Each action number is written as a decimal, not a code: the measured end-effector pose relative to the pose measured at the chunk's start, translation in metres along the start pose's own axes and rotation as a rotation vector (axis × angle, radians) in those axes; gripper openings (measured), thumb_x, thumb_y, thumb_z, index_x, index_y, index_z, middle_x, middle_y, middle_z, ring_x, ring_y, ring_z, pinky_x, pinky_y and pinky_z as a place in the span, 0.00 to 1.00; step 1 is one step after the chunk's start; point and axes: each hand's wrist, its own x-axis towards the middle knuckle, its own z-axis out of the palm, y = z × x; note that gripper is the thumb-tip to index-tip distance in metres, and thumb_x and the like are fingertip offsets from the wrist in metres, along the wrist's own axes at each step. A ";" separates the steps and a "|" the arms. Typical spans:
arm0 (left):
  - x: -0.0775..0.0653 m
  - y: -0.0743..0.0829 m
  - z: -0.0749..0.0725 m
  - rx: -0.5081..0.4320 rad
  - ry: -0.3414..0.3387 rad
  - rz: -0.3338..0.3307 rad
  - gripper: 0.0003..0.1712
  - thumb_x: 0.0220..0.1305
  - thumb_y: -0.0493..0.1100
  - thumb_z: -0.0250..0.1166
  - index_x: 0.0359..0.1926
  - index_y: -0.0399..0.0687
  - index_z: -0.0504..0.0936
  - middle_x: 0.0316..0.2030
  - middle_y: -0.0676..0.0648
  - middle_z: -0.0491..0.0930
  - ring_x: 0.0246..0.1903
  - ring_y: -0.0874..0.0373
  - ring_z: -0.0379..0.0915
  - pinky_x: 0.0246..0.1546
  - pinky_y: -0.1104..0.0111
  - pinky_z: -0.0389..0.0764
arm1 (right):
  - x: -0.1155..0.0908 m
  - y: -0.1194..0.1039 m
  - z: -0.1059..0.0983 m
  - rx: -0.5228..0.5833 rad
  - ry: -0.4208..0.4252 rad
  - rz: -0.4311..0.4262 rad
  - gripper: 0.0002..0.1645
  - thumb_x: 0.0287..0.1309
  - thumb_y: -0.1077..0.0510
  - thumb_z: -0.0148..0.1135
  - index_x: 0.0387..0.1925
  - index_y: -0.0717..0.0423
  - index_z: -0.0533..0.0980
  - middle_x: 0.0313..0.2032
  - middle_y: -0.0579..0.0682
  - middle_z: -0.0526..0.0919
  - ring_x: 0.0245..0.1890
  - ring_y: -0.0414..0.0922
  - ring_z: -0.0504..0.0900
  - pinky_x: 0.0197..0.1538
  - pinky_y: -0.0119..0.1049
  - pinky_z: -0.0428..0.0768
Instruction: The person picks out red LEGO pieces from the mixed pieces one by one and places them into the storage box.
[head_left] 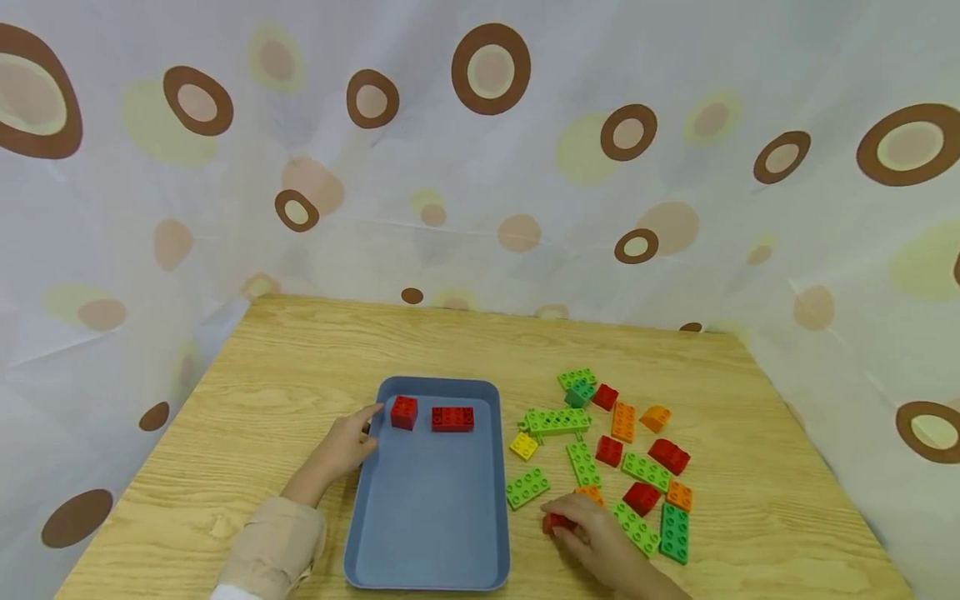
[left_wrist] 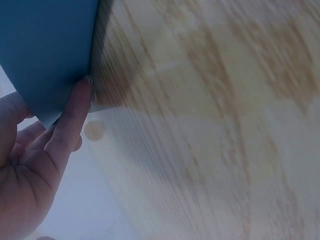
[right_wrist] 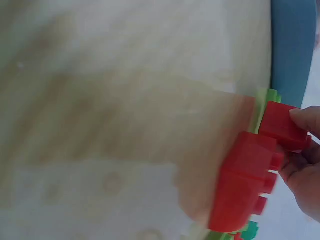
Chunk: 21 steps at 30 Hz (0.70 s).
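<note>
My left hand [head_left: 347, 442] rests at the left side of a blue-grey tray [head_left: 431, 533]. In the left wrist view its extended fingers [left_wrist: 75, 107] touch the tray's outer wall. Inside the tray, near its far end, lie a small red brick [head_left: 404, 412] and a longer red brick [head_left: 452, 419]. To the right of the tray, low over the table, my right hand [head_left: 600, 542] pinches a red toy brick [right_wrist: 282, 125] between thumb and fingers. Part of that brick is hidden by the fingers. A larger red brick with studs [right_wrist: 242, 185] shows close beside it in the right wrist view.
Loose green, orange, red and yellow bricks lie scattered right of the tray, among them a light green plate [head_left: 528, 488], a yellow brick [head_left: 523, 446] and a dark green plate [head_left: 674, 533]. A patterned white cloth [head_left: 420, 167] hangs behind the wooden table [head_left: 315, 342].
</note>
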 end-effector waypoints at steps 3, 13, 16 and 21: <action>0.000 -0.002 0.000 -0.013 0.008 0.036 0.32 0.51 0.28 0.51 0.62 0.29 0.64 0.44 0.23 0.75 0.14 0.62 0.61 0.17 0.72 0.69 | 0.007 -0.003 -0.003 0.000 0.034 -0.020 0.17 0.49 0.72 0.61 0.44 0.65 0.78 0.37 0.54 0.83 0.37 0.42 0.79 0.36 0.28 0.79; 0.000 0.000 -0.001 -0.018 -0.011 -0.039 0.33 0.53 0.27 0.51 0.64 0.31 0.63 0.45 0.25 0.75 0.14 0.61 0.60 0.19 0.71 0.70 | 0.046 -0.022 -0.017 -0.059 0.049 -0.063 0.19 0.46 0.73 0.63 0.44 0.60 0.79 0.38 0.52 0.83 0.36 0.42 0.79 0.35 0.27 0.79; 0.000 0.000 -0.002 -0.003 -0.007 -0.043 0.33 0.53 0.27 0.52 0.64 0.31 0.63 0.45 0.26 0.75 0.14 0.61 0.60 0.19 0.71 0.70 | 0.058 -0.029 -0.019 -0.061 0.060 -0.100 0.21 0.45 0.73 0.64 0.45 0.59 0.79 0.37 0.50 0.83 0.36 0.41 0.78 0.36 0.27 0.80; 0.001 -0.002 0.000 0.003 -0.001 -0.044 0.33 0.52 0.27 0.52 0.64 0.31 0.63 0.45 0.25 0.75 0.14 0.61 0.59 0.20 0.71 0.70 | 0.078 -0.039 -0.016 -0.079 0.084 -0.178 0.22 0.44 0.72 0.66 0.44 0.57 0.80 0.37 0.49 0.84 0.37 0.42 0.79 0.38 0.29 0.81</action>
